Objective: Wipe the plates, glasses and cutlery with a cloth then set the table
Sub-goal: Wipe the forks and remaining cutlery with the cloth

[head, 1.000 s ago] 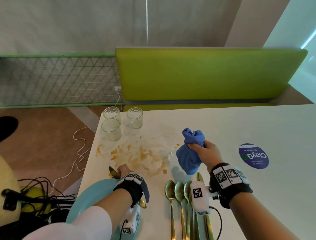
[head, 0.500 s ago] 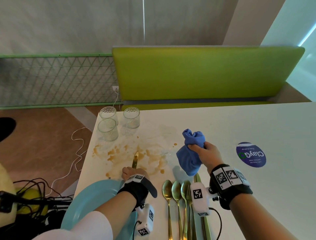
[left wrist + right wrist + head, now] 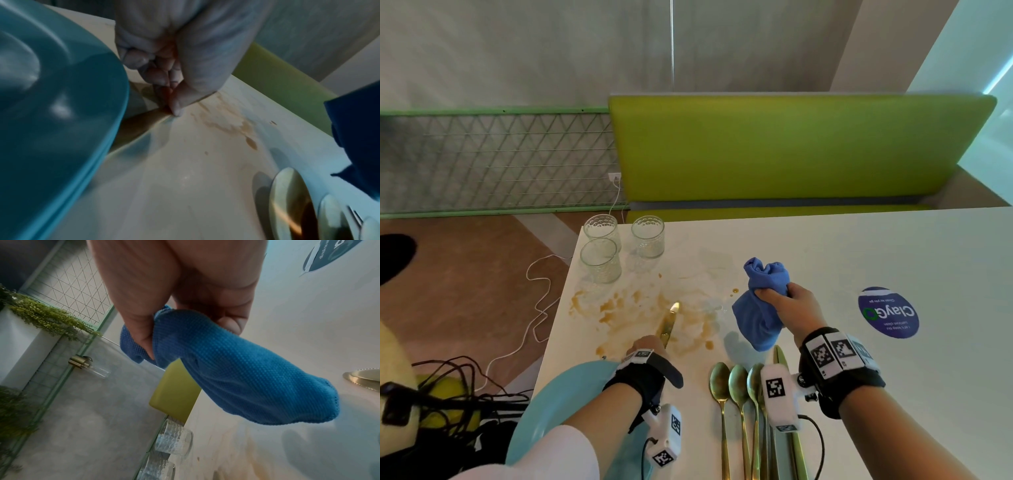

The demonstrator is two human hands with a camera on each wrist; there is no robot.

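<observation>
My left hand (image 3: 645, 344) grips a gold knife (image 3: 669, 322) by its handle, blade pointing away over the brown stains; in the left wrist view the curled fingers (image 3: 164, 76) pinch the knife handle (image 3: 141, 123) beside the teal plate (image 3: 51, 97). My right hand (image 3: 786, 303) holds a bunched blue cloth (image 3: 756, 315) above the table, and the cloth (image 3: 236, 369) hangs from thumb and fingers in the right wrist view. The teal plate (image 3: 551, 411) lies at the near left. Three gold spoons (image 3: 738, 380) and more cutlery lie near my right wrist. Three glasses (image 3: 619, 246) stand at the far left corner.
Brown spill stains (image 3: 640, 308) cover the white table (image 3: 859, 257) between the glasses and the plate. A round blue sticker (image 3: 888, 312) sits on the right. A green bench (image 3: 791, 150) runs behind the table. Cables (image 3: 465, 387) lie on the floor past the left edge.
My left hand has lifted the gold knife from beside the plate and swung it so the blade points away over the stains. The right hand with the cloth has barely moved.
</observation>
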